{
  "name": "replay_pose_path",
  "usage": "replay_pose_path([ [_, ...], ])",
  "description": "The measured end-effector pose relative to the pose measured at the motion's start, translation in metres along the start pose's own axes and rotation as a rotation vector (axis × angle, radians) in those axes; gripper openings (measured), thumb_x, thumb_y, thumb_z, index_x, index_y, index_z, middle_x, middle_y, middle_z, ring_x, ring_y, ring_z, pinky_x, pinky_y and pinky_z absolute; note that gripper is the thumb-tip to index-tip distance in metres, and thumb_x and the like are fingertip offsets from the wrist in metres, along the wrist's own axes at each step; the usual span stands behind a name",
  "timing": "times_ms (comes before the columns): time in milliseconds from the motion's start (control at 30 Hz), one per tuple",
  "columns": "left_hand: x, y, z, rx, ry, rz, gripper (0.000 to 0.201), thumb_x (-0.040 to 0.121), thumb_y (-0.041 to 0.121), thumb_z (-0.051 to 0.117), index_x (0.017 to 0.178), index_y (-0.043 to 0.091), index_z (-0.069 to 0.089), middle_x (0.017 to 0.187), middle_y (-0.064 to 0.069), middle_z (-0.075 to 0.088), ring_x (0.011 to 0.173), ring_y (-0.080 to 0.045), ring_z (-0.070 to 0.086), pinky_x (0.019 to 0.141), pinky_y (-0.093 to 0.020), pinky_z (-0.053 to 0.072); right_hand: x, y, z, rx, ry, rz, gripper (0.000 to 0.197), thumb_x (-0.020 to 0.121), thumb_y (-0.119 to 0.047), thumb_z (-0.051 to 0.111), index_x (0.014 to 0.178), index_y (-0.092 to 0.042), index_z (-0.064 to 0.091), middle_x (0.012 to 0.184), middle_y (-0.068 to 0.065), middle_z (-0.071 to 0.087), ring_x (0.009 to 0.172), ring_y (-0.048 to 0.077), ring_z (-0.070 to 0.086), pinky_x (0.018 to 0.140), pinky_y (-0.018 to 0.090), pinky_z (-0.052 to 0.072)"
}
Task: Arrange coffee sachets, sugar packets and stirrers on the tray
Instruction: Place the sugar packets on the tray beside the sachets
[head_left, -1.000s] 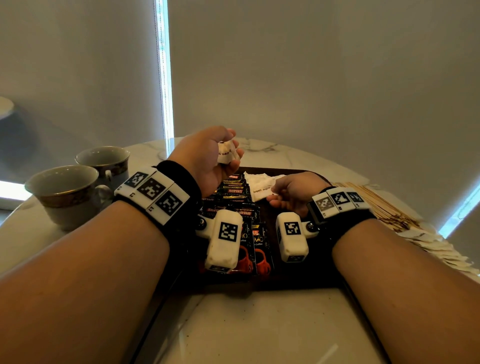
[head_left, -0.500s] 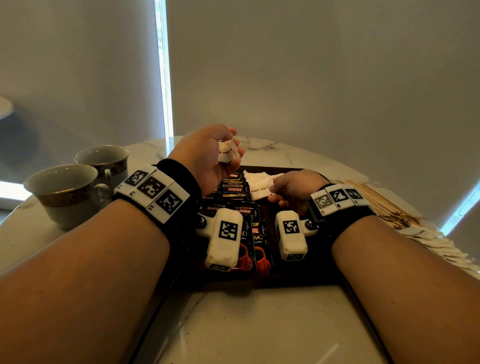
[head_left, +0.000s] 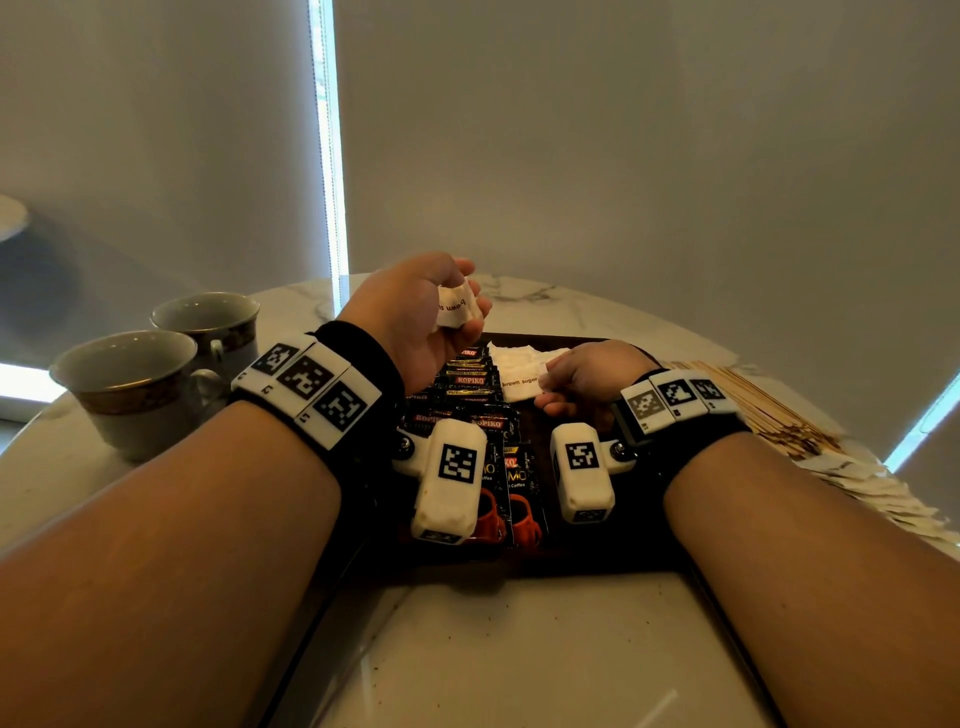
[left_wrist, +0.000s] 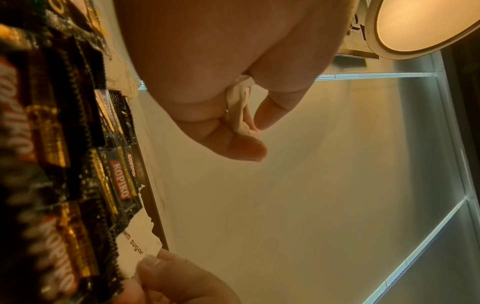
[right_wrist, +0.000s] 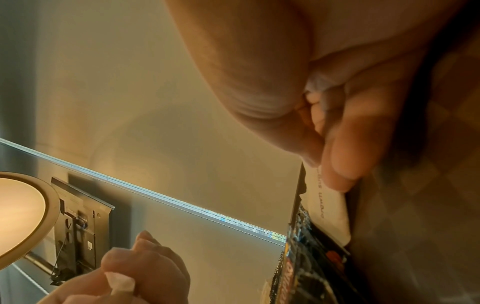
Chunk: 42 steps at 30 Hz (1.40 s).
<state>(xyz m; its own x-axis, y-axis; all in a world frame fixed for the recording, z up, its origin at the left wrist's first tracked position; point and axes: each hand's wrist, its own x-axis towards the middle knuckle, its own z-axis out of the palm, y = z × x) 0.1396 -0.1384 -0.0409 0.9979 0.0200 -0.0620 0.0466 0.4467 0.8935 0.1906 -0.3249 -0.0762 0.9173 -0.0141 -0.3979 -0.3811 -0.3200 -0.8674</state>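
1. Little has moved since a second ago: the left hand (head_left: 415, 317) stays raised over the tray (head_left: 587, 551), and the right hand (head_left: 587, 382) stays low on it.
2. Only the left wrist view shows the left thumb and fingers pinching several stacked sugar packets (left_wrist: 240, 107); the head view shows one printed face.
3. The right hand's curled fingers pinch a sugar packet (head_left: 519, 382) lying on the tray beside the coffee sachets (head_left: 467, 379).
4. Stirrers (head_left: 753, 395) lie right of the tray, cups (head_left: 135, 384) left.
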Motion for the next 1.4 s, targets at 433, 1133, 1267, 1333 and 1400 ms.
replay_pose_path([
  [433, -0.001, 0.001, -0.001, -0.031, 0.006, -0.005, 0.022, 0.097, 0.003, 0.043, 0.11, 0.007, 0.061, 0.1, -0.013, 0.056, 0.083, -0.023, 0.063, 0.051, -0.023, 0.053, -0.001, -0.003, -0.005, -0.3, 0.177, -0.129, 0.017, 0.097, -0.018, 0.063, 0.097, -0.002, 0.065, 0.079, 0.009, 0.065, 0.063, 0.019, 0.056, 0.061, 0.03, 0.045],
  [1133, 0.006, -0.005, -0.002, 0.032, -0.045, 0.122, 0.021, 0.09, -0.007, 0.066, 0.103, 0.009, 0.061, 0.094, -0.013, 0.075, 0.075, -0.019, 0.071, 0.064, -0.027, 0.055, -0.039, -0.025, 0.015, 0.237, -0.179, -0.546, 0.017, 0.087, -0.009, 0.071, 0.102, -0.008, 0.062, 0.08, 0.004, 0.068, 0.064, 0.017, 0.06, 0.053, 0.027, 0.042],
  [1267, 0.006, -0.005, -0.002, 0.107, -0.04, 0.084, 0.022, 0.091, -0.005, 0.062, 0.101, 0.015, 0.062, 0.092, -0.007, 0.074, 0.078, -0.019, 0.07, 0.067, -0.031, 0.054, -0.038, -0.027, 0.017, 0.307, -0.155, -0.566, 0.014, 0.088, -0.001, 0.067, 0.089, -0.012, 0.058, 0.081, 0.009, 0.067, 0.063, 0.02, 0.061, 0.05, 0.028, 0.044],
  [1333, 0.006, -0.005, -0.002, 0.153, -0.022, 0.064, 0.023, 0.092, 0.001, 0.062, 0.106, 0.019, 0.065, 0.099, -0.005, 0.07, 0.084, -0.019, 0.064, 0.065, -0.031, 0.048, -0.038, -0.027, 0.017, 0.321, -0.135, -0.578, 0.014, 0.088, 0.001, 0.064, 0.089, -0.011, 0.057, 0.08, 0.011, 0.065, 0.061, 0.019, 0.061, 0.05, 0.027, 0.043],
  [1400, 0.004, -0.005, -0.002, 0.186, -0.044, 0.062, 0.029, 0.091, 0.006, 0.063, 0.117, 0.018, 0.066, 0.105, -0.005, 0.069, 0.086, -0.017, 0.059, 0.065, -0.03, 0.044, -0.039, -0.027, 0.017, 0.317, -0.128, -0.588, 0.011, 0.089, 0.001, 0.063, 0.09, -0.008, 0.057, 0.076, 0.01, 0.065, 0.059, 0.018, 0.059, 0.049, 0.027, 0.042],
])
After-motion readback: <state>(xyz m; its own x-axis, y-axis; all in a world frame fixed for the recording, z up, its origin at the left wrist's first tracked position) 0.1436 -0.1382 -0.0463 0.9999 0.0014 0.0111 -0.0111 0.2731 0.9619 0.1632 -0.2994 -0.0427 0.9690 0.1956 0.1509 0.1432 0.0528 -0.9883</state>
